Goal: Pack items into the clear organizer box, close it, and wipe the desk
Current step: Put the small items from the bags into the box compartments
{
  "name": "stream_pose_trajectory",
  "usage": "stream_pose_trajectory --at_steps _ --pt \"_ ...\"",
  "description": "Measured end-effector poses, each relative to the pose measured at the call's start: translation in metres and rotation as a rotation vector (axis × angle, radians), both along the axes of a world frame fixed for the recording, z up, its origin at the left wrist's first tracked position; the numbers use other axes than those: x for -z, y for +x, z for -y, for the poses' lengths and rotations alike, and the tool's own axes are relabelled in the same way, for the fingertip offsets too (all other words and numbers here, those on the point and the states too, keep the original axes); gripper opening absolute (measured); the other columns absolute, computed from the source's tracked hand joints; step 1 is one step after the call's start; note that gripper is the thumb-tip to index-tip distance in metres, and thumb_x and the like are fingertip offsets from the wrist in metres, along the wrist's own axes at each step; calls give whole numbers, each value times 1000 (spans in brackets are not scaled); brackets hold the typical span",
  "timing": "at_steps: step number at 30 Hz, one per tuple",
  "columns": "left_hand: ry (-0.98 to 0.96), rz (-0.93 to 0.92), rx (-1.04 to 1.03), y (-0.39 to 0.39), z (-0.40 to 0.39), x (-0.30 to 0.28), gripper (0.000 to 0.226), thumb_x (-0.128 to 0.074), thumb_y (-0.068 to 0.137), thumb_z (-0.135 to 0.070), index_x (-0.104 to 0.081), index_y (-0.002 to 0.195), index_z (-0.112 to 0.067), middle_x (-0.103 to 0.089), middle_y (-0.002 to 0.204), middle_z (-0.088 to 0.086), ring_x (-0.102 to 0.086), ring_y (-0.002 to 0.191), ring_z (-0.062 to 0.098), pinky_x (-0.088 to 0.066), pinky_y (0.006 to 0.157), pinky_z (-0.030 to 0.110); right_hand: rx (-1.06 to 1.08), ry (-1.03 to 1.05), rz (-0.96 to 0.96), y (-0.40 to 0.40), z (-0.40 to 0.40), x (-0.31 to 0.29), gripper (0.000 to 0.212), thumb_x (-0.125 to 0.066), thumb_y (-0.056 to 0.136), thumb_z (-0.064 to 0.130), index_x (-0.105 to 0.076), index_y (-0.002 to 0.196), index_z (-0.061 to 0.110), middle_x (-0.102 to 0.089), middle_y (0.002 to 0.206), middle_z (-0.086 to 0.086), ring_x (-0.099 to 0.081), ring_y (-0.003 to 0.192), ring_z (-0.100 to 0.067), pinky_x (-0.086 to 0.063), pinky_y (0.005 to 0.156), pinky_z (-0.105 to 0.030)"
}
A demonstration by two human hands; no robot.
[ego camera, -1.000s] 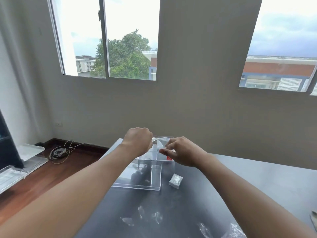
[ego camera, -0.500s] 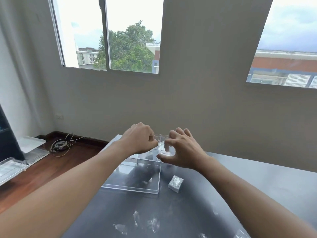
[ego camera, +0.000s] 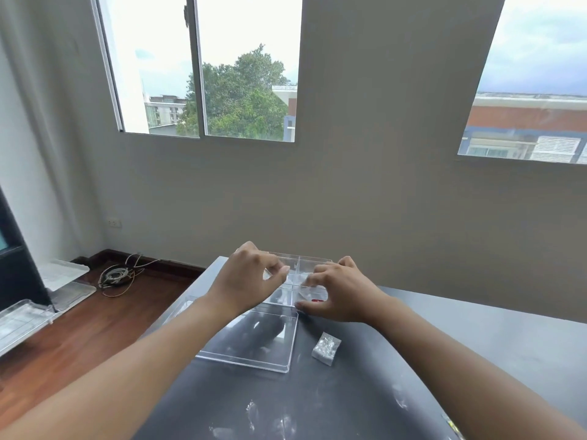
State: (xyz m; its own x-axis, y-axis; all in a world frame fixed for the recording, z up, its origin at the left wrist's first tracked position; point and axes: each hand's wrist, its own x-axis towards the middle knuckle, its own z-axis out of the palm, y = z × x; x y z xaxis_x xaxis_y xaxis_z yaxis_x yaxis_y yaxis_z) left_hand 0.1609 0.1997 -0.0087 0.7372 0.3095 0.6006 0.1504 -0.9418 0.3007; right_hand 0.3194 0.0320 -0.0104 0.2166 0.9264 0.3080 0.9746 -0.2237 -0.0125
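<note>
While both forearms are stretched forward over the dark worktop [ego camera: 476, 360], the two hands are held above the clear organizer box [ego camera: 313, 263] at the far left corner. The box is seen open, its inner dividers crossing between the hands. The left hand [ego camera: 246, 277] is curled loosely over the box's left compartments, thumb and forefinger drawn close together; whether anything is pinched there cannot be told, since clear plastic against clear plastic gives little to go on. The right hand [ego camera: 341, 292] is spread over the right compartments, fingertips [ego camera: 309, 282] laid on what appears to be a small clear bag [ego camera: 303, 277], thumb down near the box's near edge. A small red mark [ego camera: 317, 300] is noted inside the box beside that thumb.

The clear lid [ego camera: 254, 342] is laid flat on the worktop, just in front of the box and touching or nearly touching it. A small packet [ego camera: 326, 348] of pale, glittering contents is noted just right of the lid, apart from both hands. White smudges [ego camera: 270, 420] are spread over the near part of the worktop.

On the wooden floor [ego camera: 95, 328] to the left, a coil of cable [ego camera: 116, 276] and clear trays [ego camera: 25, 319] are recorded.
</note>
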Motion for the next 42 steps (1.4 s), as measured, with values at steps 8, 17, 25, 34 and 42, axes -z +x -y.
stream_pose_trajectory --at_steps 8,17,25,34,42 --pt "-6 -112 157 -22 -23 -3 30 -58 91 -65 -72 103 -42 -65 89 -25 -56 96 4 -51 84 29 -31 -52 -16 2 4 -5 57 -52 85 74 -75 110 28 -66 99 11 -60 94 -13 -34 94 -35" --pt "-4 -122 239 -28 -32 -11 21 -77 90 -24 -79 108 -34 -68 91 -10 -66 83 7 -56 82 34 -7 -79 -15 -1 5 -7 49 -55 87 69 -75 101 27 -64 95 9 -58 91 -14 -38 96 -39" --pt "-128 122 177 -19 0 -16 24 -81 83 -11 -75 102 -24 -69 97 -15 -72 79 5 -56 71 21 -7 -85 -24 -2 5 -7 46 -55 86 66 -75 101 27 -65 96 10 -58 91 -14 -39 96 -41" --pt "-364 -64 -16 -6 6 -24 19 -73 79 -21 -70 92 -34 -72 76 -12 -59 63 2 -46 71 19 -7 -64 -40 -3 5 -8 37 -58 87 61 -73 90 27 -62 91 9 -48 82 -10 -39 95 -41" --pt "565 -155 -152 -2 0 -19 22 -71 82 -9 -75 85 -30 -69 76 -12 -59 83 18 -33 79 32 -9 -60 -54 -3 5 -7 38 -59 87 61 -75 94 27 -63 94 9 -50 85 -11 -38 95 -39"
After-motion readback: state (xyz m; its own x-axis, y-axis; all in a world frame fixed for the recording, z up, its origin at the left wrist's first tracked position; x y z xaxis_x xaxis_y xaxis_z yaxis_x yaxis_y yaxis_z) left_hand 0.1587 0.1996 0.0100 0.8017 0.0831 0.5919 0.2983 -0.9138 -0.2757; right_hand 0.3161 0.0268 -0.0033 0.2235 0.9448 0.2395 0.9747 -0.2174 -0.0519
